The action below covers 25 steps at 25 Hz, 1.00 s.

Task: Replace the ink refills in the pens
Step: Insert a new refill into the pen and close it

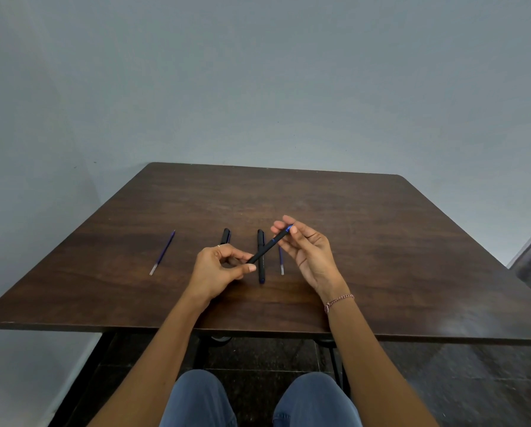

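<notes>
Black held pen [270,243] sits above desk [381,241]: left hand [219,268] grip pinches its low end, right hand [312,257] grip pinches blue top end. Far pen [226,235], middle pen [261,269], left refill [162,252] & right refill [281,261] lie on desk. Prob early: no pen visibly opened.

You have nothing here that can be read: no text, label, brand, number or sign is legible on anything in view. If the raised black pen [268,245] bears any print on its barrel, it is too small to tell.
</notes>
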Available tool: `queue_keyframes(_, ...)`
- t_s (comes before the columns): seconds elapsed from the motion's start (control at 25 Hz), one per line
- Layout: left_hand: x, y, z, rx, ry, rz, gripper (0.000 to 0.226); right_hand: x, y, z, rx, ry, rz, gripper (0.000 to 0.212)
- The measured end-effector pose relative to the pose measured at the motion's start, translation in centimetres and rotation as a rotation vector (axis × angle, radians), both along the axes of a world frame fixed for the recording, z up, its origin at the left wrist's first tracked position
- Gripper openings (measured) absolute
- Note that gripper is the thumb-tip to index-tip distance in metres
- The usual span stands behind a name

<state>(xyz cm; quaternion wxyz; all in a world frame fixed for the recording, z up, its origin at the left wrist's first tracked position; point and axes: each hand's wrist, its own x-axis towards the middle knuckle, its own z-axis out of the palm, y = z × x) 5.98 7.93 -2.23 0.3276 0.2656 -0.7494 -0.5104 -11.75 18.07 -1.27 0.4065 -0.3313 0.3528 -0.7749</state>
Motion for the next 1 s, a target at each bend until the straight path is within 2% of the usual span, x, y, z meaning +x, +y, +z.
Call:
queue_keyframes(0.12, -0.04, 0.02, 0.06, -0.011, -0.002, -0.009, 0.022, 0.05, -0.12, 0.01, 0.051, 0.001, -0.081, 0.015)
queue_keyframes(0.28, -0.09, 0.00, -0.01, -0.015, -0.005, -0.014, 0.023, -0.04, -0.14, 0.11, 0.056, 0.027, -0.098, 0.028)
queue_keyframes(0.4, -0.05, -0.29, -0.16, -0.021, -0.010, -0.013, 0.023, -0.10, 0.01, 0.10, -0.022, -0.009, -0.026, 0.032)
queue_keyframes(0.56, -0.05, -0.28, -0.30, -0.016, -0.018, -0.008, 0.023, 0.07, 0.12, -0.06, -0.059, 0.025, -0.001, 0.028)
queue_keyframes(0.72, 0.00, -0.30, -0.43, -0.031, -0.026, -0.019, 0.022, 0.07, 0.01, -0.06, -0.031, 0.064, -0.092, 0.018)
queue_keyframes(0.84, 0.08, -0.31, -0.50, -0.044, -0.045, -0.018, 0.022, -0.04, -0.06, -0.23, -0.005, 0.115, -0.136, 0.031)
queue_keyframes(1.0, 0.08, -0.31, -0.43, -0.036, -0.041, -0.023, 0.022, 0.03, -0.03, -0.23, 0.000, 0.133, -0.146, 0.028)
